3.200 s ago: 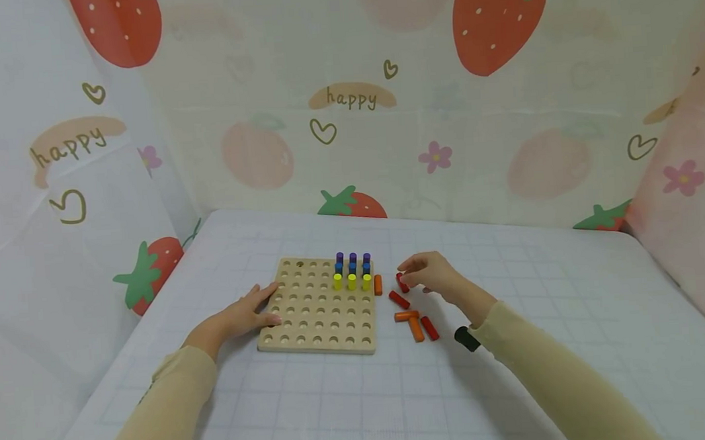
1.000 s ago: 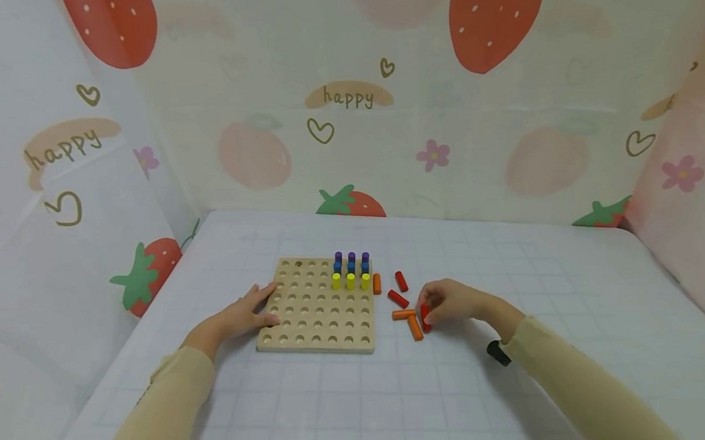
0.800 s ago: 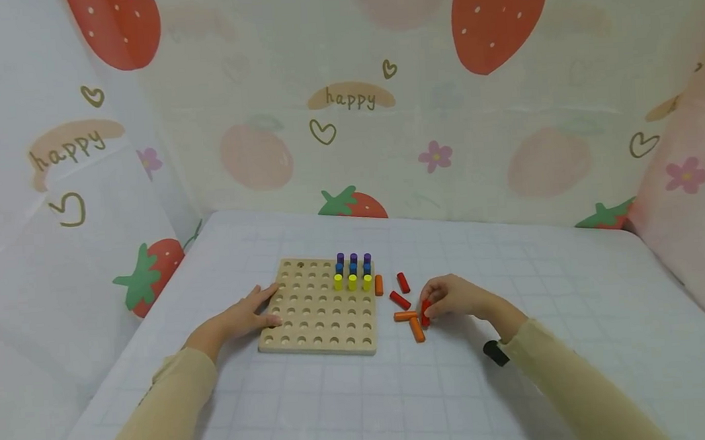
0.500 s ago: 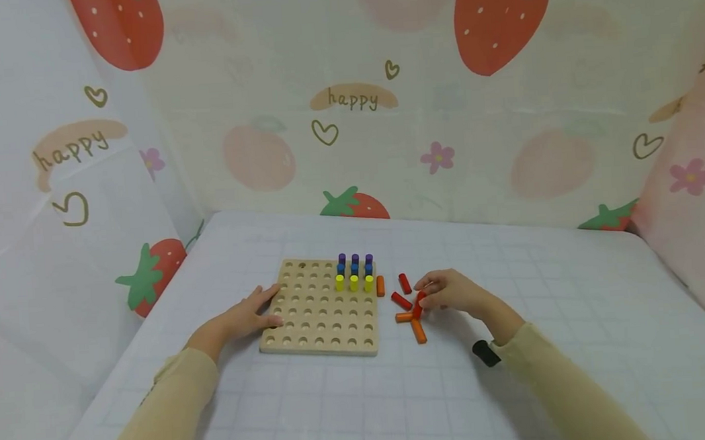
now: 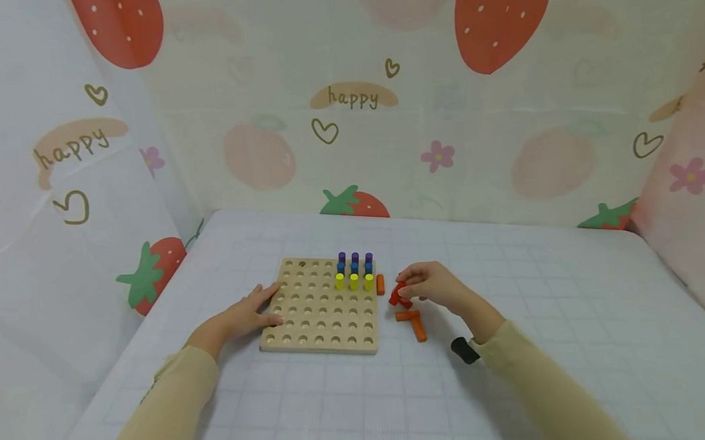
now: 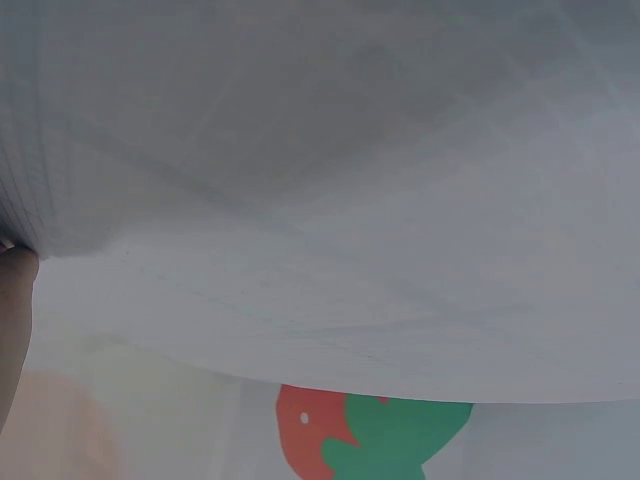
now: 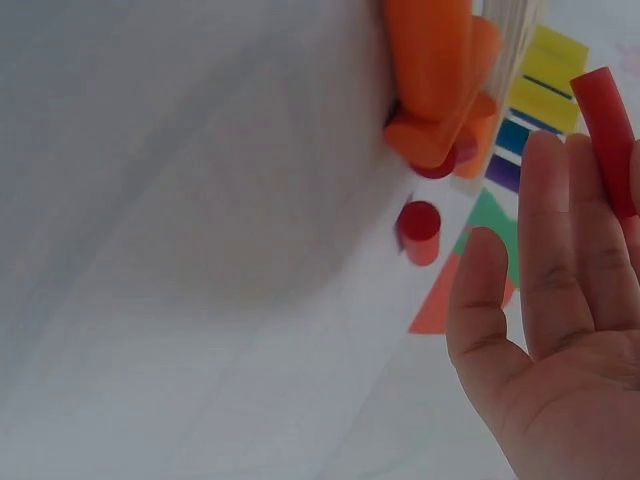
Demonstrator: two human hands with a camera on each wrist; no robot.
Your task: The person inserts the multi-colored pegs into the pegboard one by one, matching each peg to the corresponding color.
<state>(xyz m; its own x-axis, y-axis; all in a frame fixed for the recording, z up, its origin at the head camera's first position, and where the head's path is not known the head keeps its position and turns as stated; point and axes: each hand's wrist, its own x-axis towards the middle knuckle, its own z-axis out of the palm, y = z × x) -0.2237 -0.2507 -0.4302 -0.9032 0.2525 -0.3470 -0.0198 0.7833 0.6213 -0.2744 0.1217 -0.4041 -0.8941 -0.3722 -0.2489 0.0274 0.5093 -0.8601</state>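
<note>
My left hand point(image 5: 243, 315) rests on the left edge of a square wooden pegboard point(image 5: 318, 352), thumb and fingers spread along it. Three yellow pegs point(image 5: 354, 283), with blue pegs point(image 5: 354, 268) and purple pegs point(image 5: 355, 255) behind, stand upright in holes at its back right. Right of the board, my right hand point(image 5: 437, 286) pinches a red peg point(image 7: 605, 135), held tilted above the table and over other red pegs in the head view. The right wrist view shows a loose red peg point(image 7: 420, 222) below that hand. In the left wrist view only a sliver of the hand appears.
Two orange pegs point(image 5: 419, 330) lie touching on the white table, and another orange peg point(image 5: 381, 285) lies along the board's right edge. A dark strap piece point(image 5: 465, 351) shows at my right cuff. Strawberry-print fabric walls point(image 5: 424, 195) enclose the table's back and sides.
My right hand has picked up the red peg beside the orange ones and carried it left and away from me, over the other red pegs. My left hand stays on the board.
</note>
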